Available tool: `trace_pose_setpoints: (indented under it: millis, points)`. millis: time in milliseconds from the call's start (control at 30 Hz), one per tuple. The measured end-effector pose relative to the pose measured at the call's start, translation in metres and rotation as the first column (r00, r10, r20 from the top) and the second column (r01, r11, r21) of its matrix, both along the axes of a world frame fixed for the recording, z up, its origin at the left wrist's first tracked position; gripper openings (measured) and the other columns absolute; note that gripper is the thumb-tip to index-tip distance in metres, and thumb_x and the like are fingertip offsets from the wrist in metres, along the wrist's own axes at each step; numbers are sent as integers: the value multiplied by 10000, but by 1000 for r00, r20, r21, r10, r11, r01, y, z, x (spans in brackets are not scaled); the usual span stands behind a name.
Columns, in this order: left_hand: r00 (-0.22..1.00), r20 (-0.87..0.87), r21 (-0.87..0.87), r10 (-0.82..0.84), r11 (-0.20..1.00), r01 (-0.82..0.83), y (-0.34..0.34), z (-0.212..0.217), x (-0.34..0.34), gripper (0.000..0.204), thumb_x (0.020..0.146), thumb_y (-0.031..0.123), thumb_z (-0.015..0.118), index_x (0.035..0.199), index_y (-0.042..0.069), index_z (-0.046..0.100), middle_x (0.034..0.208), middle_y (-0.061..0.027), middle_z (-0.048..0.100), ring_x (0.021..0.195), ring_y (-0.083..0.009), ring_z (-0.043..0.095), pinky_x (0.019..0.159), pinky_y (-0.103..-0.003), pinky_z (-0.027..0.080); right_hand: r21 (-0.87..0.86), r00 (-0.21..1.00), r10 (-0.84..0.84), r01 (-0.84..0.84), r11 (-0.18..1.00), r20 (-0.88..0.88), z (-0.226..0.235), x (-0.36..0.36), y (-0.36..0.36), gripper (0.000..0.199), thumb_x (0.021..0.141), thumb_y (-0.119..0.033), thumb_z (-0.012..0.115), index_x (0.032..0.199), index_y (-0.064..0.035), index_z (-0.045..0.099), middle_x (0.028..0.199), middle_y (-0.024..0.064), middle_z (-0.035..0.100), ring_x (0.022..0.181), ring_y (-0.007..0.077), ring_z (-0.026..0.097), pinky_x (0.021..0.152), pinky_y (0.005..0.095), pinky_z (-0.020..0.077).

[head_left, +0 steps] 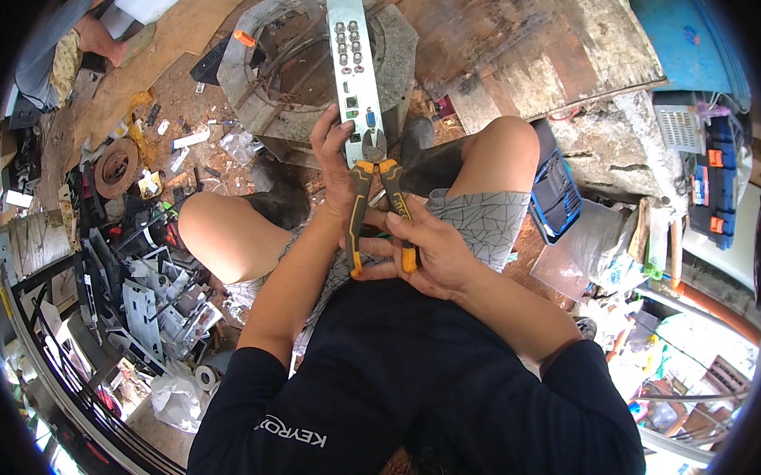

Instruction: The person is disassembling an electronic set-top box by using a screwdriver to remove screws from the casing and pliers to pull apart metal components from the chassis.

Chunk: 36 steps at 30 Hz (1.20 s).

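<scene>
Currently left hand (pixel 333 163) clamps the metal connector panel (pixel 352 62) upright, steadying it. Right hand (pixel 426 252) squeezes the pliers (pixel 378 203), whose tip bites the panel's lower edge just beside the left thumb.

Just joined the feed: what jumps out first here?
Centre frame, the right hand grips orange-and-grey-handled pliers biting the lower end of a long grey metal connector panel, which the left hand steadies. Left of the knees lies a heap of grey scrap metal parts.

Pliers on metal panel, centre frame.
Your left hand (pixel 333 155) grips the grey connector panel (pixel 352 62); your right hand (pixel 426 252) squeezes orange-handled pliers (pixel 374 195) biting its lower end, above your knees.
</scene>
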<state>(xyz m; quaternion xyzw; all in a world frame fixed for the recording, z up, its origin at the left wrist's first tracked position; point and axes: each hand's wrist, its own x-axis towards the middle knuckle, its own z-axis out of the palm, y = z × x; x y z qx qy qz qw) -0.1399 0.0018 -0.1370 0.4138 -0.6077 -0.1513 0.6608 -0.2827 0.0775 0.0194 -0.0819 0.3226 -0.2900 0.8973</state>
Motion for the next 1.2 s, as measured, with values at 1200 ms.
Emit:
trace_pose_setpoints:
  millis: [1200]
  points:
    - [989, 143, 36, 40, 998, -46, 4, 14, 8, 581, 868, 162, 714, 1350, 91, 397, 1429, -193, 378, 1293, -320, 459, 1055, -407, 422, -34, 991, 119, -121, 992, -53, -7, -24, -18, 461, 1038, -345, 472, 1426, -114, 381, 1262, 244, 571, 1108, 374, 633, 887, 570, 552]
